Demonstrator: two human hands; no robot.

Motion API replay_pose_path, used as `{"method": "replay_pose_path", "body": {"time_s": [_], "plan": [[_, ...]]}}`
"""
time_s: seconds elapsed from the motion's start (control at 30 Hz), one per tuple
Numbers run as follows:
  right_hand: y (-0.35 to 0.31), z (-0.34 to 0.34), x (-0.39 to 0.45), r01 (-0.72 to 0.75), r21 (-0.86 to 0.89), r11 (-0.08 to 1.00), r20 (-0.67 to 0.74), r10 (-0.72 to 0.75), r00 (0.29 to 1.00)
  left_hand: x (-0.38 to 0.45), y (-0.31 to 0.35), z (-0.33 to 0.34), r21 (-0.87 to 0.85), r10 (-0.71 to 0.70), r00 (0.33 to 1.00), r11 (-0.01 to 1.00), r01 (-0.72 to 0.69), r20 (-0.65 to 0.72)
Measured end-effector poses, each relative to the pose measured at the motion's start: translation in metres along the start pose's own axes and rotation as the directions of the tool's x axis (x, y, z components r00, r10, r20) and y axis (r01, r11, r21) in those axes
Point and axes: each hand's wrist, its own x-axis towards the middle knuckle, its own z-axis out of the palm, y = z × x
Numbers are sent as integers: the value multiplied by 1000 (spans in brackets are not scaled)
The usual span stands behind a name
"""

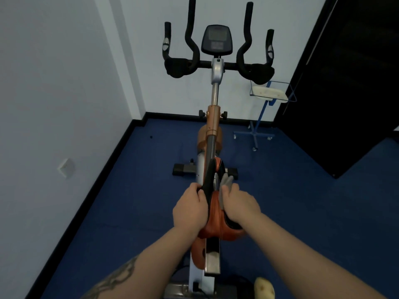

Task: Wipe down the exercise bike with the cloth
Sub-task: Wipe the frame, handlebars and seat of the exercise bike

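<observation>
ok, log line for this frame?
phase: wiping saddle | left hand: grips saddle nose | right hand: holds cloth against saddle | handlebars: untouched

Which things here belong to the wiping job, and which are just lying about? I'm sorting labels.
Job: bike; saddle, gripped by left hand; grey cloth, held by right hand.

Lying about: blue stand with white tray; wall socket; yellowish object, bottom edge.
</observation>
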Motion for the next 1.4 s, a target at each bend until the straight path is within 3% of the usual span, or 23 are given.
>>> {"method": "replay_pose_path", "body": {"time_s": [0.13,0.3,0.47,0.67,0.8,0.97,1.1,1.17,1.3,1.4], "plan": [[1,25,-35,1,110,994,-137,15,990,1,-2,-2,-34,-3,1000,999,2,-30],[-4,7,-23,-94,224,970,-87,116,989,-1,-1,-2,-57,0,1000,998,-1,-19],[4,41,-63,35,8,999,-215,-33,976,-8,-10,-2,-106,40,999,993,-42,-15],[0,21,-35,-56,246,968,-158,97,983,-13,-10,1,-150,66,997,986,-72,-44],[0,48,-56,30,7,1000,-240,-28,970,-14,-12,0,-183,57,996,981,-69,-71],[-2,16,-23,-22,201,979,-113,45,993,-12,-11,0,-178,41,997,983,-51,-58],[3,44,-55,105,7,994,-217,-101,971,-15,-15,-1,-203,38,997,978,-50,-63],[11,46,-59,157,-11,987,-220,-156,963,-13,-14,-1,-206,45,996,977,-59,-72],[1,24,-39,66,105,992,-151,-50,987,-12,-13,-1,-193,40,998,980,-49,-51],[-3,46,-57,78,21,997,-240,-71,968,-15,-15,0,-208,43,998,977,-53,-50]]}}
